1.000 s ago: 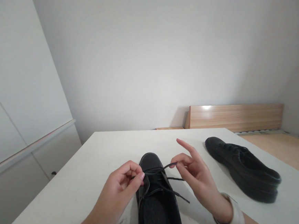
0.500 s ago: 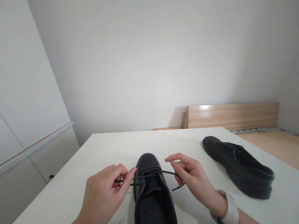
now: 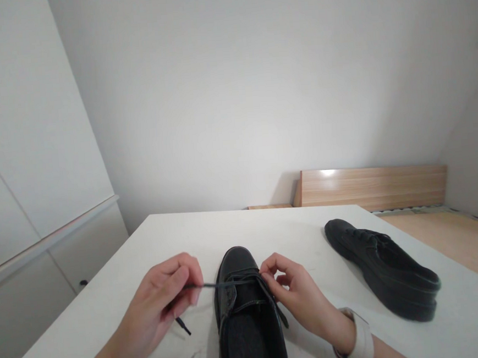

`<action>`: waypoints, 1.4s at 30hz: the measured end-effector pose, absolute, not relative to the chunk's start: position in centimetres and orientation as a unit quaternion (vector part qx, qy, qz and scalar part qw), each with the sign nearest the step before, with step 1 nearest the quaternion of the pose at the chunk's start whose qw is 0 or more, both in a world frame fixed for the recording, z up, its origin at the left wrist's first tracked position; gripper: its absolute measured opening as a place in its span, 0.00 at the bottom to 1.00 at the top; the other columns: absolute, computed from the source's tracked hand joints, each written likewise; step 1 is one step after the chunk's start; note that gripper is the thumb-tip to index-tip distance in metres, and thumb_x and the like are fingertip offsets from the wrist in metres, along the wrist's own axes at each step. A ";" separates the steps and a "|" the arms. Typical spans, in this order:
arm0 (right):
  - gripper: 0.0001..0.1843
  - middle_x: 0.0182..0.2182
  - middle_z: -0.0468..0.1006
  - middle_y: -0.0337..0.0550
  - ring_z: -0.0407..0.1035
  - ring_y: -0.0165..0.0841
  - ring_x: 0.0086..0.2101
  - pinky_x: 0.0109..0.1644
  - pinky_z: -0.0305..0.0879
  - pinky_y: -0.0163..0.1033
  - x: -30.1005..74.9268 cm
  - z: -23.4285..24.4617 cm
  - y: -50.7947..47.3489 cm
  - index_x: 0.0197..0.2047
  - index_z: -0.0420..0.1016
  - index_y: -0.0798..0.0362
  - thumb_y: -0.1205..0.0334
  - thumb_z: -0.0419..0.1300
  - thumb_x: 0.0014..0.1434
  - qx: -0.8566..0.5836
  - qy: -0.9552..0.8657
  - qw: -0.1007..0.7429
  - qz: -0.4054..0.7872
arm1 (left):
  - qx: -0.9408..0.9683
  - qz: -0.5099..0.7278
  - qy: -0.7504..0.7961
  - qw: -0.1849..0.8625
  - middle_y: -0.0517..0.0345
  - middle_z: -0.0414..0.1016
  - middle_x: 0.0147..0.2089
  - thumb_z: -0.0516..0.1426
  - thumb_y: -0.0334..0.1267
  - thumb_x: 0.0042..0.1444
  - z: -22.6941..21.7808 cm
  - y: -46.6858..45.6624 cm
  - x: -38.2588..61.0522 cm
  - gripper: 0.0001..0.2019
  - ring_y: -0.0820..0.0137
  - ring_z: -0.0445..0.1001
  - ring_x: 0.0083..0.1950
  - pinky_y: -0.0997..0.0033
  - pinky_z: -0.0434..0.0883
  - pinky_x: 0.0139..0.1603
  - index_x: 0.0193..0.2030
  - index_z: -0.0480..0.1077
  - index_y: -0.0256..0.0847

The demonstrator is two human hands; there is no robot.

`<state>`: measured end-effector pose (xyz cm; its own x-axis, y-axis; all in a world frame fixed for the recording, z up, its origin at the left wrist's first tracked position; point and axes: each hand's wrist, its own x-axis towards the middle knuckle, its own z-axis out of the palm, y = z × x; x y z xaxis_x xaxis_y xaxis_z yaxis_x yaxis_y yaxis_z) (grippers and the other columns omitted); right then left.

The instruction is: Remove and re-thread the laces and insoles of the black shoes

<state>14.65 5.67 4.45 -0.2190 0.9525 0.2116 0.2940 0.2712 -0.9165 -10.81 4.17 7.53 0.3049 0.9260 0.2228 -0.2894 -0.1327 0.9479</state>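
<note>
A black leather lace-up shoe (image 3: 251,338) lies in front of me, toe pointing away, its opening towards me. My left hand (image 3: 169,289), left of it, is closed round a black shoelace (image 3: 218,284). The lace runs taut from that fist across the tongue to the right eyelets, and its tipped end hangs below my fingers. At the right eyelet flap (image 3: 266,287), my right hand (image 3: 291,282) pinches the shoe's edge between thumb and forefinger; whether lace is also caught there is hidden. Another lace end hangs down the shoe's right side.
The matching black shoe (image 3: 382,267) rests on its sole at the right of the white table (image 3: 210,228). Beyond the table are a wooden headboard (image 3: 371,182) and a bed base (image 3: 442,234). A white cabinet (image 3: 34,162) stands at the left.
My left hand has drawn the lace to the left and turned, its fingers now wrapped round it. My right hand let go of its strand and moved in to the shoe's right flap.
</note>
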 end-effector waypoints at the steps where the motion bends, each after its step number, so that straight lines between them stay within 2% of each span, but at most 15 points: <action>1: 0.10 0.31 0.71 0.41 0.64 0.33 0.32 0.35 0.62 0.39 14.5 4.4 5.6 0.36 0.70 0.53 0.55 0.56 0.62 -0.457 -0.682 0.424 0.383 | 0.571 0.482 0.265 0.610 0.61 0.65 0.20 0.59 0.61 0.58 7.4 4.0 -10.9 0.25 0.78 0.57 0.19 0.78 0.52 0.19 0.28 0.76 0.38; 4: 0.10 0.33 0.70 0.42 0.64 0.34 0.33 0.38 0.62 0.40 14.2 4.2 5.4 0.38 0.67 0.53 0.56 0.53 0.65 -0.439 -0.696 0.437 0.364 | 0.615 0.442 0.284 0.588 0.55 0.73 0.22 0.49 0.62 0.65 7.1 4.0 -10.4 0.29 0.69 0.70 0.25 0.71 0.66 0.31 0.30 0.76 0.39; 6: 0.10 0.34 0.70 0.42 0.64 0.34 0.33 0.39 0.61 0.41 14.1 4.2 5.2 0.38 0.66 0.52 0.56 0.51 0.66 -0.433 -0.703 0.443 0.349 | 0.634 0.453 0.361 0.512 0.57 0.74 0.23 0.49 0.58 0.67 6.8 4.3 -9.6 0.24 0.68 0.71 0.28 0.69 0.67 0.34 0.32 0.73 0.41; 9: 0.10 0.33 0.68 0.41 0.63 0.34 0.34 0.40 0.60 0.41 14.0 4.4 5.1 0.38 0.65 0.51 0.55 0.52 0.67 -0.426 -0.698 0.458 0.348 | 0.665 0.412 0.456 0.424 0.60 0.74 0.27 0.54 0.52 0.64 6.3 4.9 -8.5 0.15 0.67 0.70 0.30 0.69 0.65 0.34 0.36 0.71 0.42; 12: 0.11 0.34 0.67 0.39 0.61 0.32 0.34 0.40 0.58 0.40 14.2 4.9 5.1 0.41 0.64 0.51 0.52 0.56 0.66 -0.369 -0.663 0.479 0.441 | 0.693 0.360 0.483 0.396 0.59 0.75 0.33 0.57 0.47 0.60 5.7 5.1 -7.9 0.11 0.65 0.72 0.35 0.68 0.66 0.36 0.39 0.73 0.42; 15: 0.17 0.33 0.66 0.37 0.59 0.31 0.33 0.39 0.56 0.38 14.6 5.2 5.3 0.46 0.64 0.51 0.51 0.63 0.62 -0.301 -0.621 0.456 0.562 | 0.710 0.360 0.473 0.378 0.58 0.75 0.34 0.54 0.45 0.62 5.4 5.0 -7.8 0.10 0.65 0.72 0.36 0.68 0.66 0.39 0.37 0.72 0.42; 17: 0.18 0.33 0.66 0.37 0.59 0.31 0.33 0.39 0.55 0.38 14.8 5.2 5.5 0.47 0.64 0.52 0.52 0.64 0.61 -0.287 -0.616 0.445 0.584 | 0.718 0.359 0.474 0.361 0.58 0.74 0.35 0.53 0.44 0.63 5.3 4.8 -7.8 0.10 0.65 0.71 0.36 0.68 0.66 0.38 0.36 0.70 0.43; 19: 0.14 0.33 0.67 0.38 0.60 0.32 0.35 0.41 0.56 0.40 14.9 5.1 5.6 0.46 0.65 0.52 0.55 0.62 0.63 -0.312 -0.644 0.447 0.536 | 0.722 0.367 0.474 0.345 0.58 0.73 0.35 0.52 0.44 0.64 5.3 4.7 -7.7 0.09 0.64 0.71 0.37 0.69 0.65 0.38 0.35 0.68 0.44; 21: 0.09 0.35 0.68 0.39 0.61 0.34 0.37 0.44 0.57 0.42 15.1 5.0 5.6 0.46 0.66 0.51 0.59 0.59 0.64 -0.368 -0.693 0.452 0.425 | 0.722 0.388 0.466 0.334 0.58 0.71 0.35 0.52 0.43 0.65 5.4 4.5 -7.6 0.08 0.64 0.70 0.39 0.68 0.65 0.41 0.36 0.67 0.44; 24: 0.06 0.34 0.69 0.39 0.62 0.35 0.38 0.47 0.56 0.44 15.3 5.2 5.6 0.44 0.67 0.51 0.62 0.58 0.64 -0.419 -0.722 0.459 0.306 | 0.701 0.411 0.439 0.383 0.58 0.70 0.35 0.52 0.44 0.66 5.6 4.4 -7.6 0.09 0.64 0.69 0.40 0.67 0.64 0.43 0.36 0.66 0.44; 30: 0.15 0.32 0.69 0.36 0.61 0.29 0.32 0.37 0.55 0.37 15.3 5.7 5.8 0.45 0.66 0.51 0.53 0.64 0.62 -0.314 -0.590 0.469 0.577 | 0.602 0.429 0.318 0.593 0.60 0.69 0.38 0.61 0.43 0.60 5.8 4.7 -8.4 0.11 0.67 0.68 0.42 0.69 0.63 0.44 0.46 0.66 0.45; 32: 0.18 0.33 0.71 0.36 0.64 0.29 0.34 0.39 0.57 0.36 15.2 5.5 6.0 0.46 0.67 0.51 0.56 0.68 0.58 -0.287 -0.551 0.485 0.615 | 0.571 0.455 0.300 0.614 0.60 0.69 0.40 0.64 0.40 0.58 5.8 4.8 -8.5 0.14 0.68 0.69 0.44 0.70 0.64 0.46 0.47 0.66 0.45; 35: 0.15 0.30 0.71 0.35 0.66 0.29 0.34 0.42 0.59 0.36 15.2 5.1 6.4 0.43 0.67 0.52 0.57 0.67 0.59 -0.282 -0.527 0.516 0.613 | 0.538 0.494 0.298 0.614 0.62 0.69 0.38 0.65 0.39 0.56 6.2 5.0 -8.7 0.13 0.69 0.70 0.42 0.71 0.66 0.45 0.45 0.67 0.46; 39: 0.11 0.24 0.61 0.30 0.56 0.27 0.25 0.31 0.54 0.35 15.6 5.0 6.5 0.42 0.66 0.51 0.54 0.60 0.64 -0.338 -0.571 0.525 0.533 | 0.598 0.495 0.366 0.513 0.62 0.68 0.35 0.64 0.39 0.56 6.6 5.2 -9.2 0.09 0.70 0.70 0.35 0.74 0.67 0.36 0.42 0.70 0.45; 42: 0.09 0.30 0.66 0.35 0.58 0.28 0.27 0.30 0.54 0.35 16.1 5.6 6.4 0.45 0.69 0.51 0.59 0.60 0.62 -0.410 -0.678 0.472 0.387 | 0.699 0.439 0.455 0.334 0.56 0.75 0.39 0.62 0.39 0.57 6.5 5.2 -9.7 0.06 0.63 0.74 0.41 0.68 0.69 0.42 0.41 0.74 0.46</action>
